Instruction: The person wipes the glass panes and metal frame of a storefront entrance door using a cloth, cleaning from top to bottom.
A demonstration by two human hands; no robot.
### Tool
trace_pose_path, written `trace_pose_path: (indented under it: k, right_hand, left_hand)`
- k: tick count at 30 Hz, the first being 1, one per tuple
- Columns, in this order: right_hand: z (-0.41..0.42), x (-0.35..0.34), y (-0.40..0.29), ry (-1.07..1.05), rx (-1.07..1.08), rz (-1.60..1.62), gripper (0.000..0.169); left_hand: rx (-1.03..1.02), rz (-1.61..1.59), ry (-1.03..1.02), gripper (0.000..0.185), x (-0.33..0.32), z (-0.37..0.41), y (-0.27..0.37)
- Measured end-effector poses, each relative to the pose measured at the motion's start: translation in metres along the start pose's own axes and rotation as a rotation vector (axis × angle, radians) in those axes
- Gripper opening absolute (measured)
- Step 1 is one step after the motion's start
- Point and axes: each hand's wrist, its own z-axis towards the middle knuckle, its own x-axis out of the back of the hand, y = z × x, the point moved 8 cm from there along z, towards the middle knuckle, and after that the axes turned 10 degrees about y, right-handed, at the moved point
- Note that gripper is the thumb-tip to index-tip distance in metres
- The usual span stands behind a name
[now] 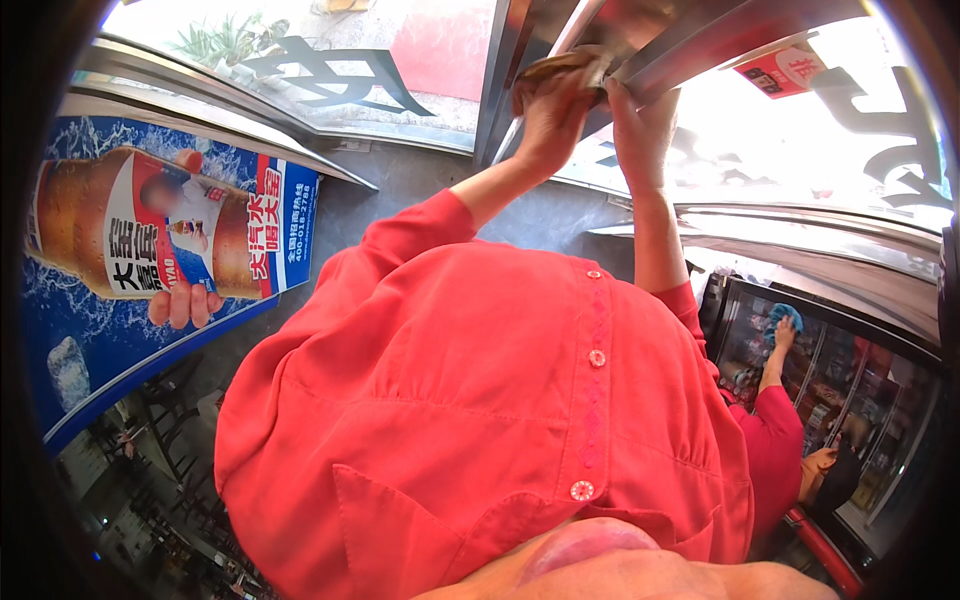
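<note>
At the top of the head view, my left hand [556,120] presses a brown cloth [562,69] against a metal door frame [499,82]. The cloth and fingertips are slightly blurred. My right hand [646,127] is raised just right of it, its thumb side close to the edge of a reddish-brown metal frame bar [712,46]. Its fingers are mostly hidden behind that bar, so what they touch cannot be told. Glass panes with large dark characters lie on both sides of the frame.
A blue drinks poster [176,217] with a bottle picture stands at left. At right, a co-worker in a red top [772,442] holds a blue cloth [784,319] against a glass-door display fridge [832,375]. Chairs and tables show at lower left.
</note>
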Motion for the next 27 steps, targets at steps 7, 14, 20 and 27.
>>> trace_pose_path:
  k: [7, 14, 20, 27]
  right_hand:
    - [0.013, -0.01, 0.003, 0.026, 0.035, 0.008, 0.046]
    - [0.043, -0.023, 0.012, 0.044, 0.084, -0.039, 0.043]
    - [0.036, -0.025, 0.019, 0.099, 0.035, -0.054, 0.041]
    - [-0.067, -0.012, 0.069, 0.305, 0.035, -0.169, 0.043]
  left_hand:
    - [-0.392, 0.154, 0.05, 0.035, -0.009, 0.023, 0.011]
    - [0.616, 0.015, -0.087, 0.029, 0.052, -0.011, -0.157]
    - [0.679, 0.096, -0.055, 0.025, 0.102, -0.049, -0.095]
    - [0.642, -0.093, -0.102, 0.024, 0.109, -0.039, -0.021]
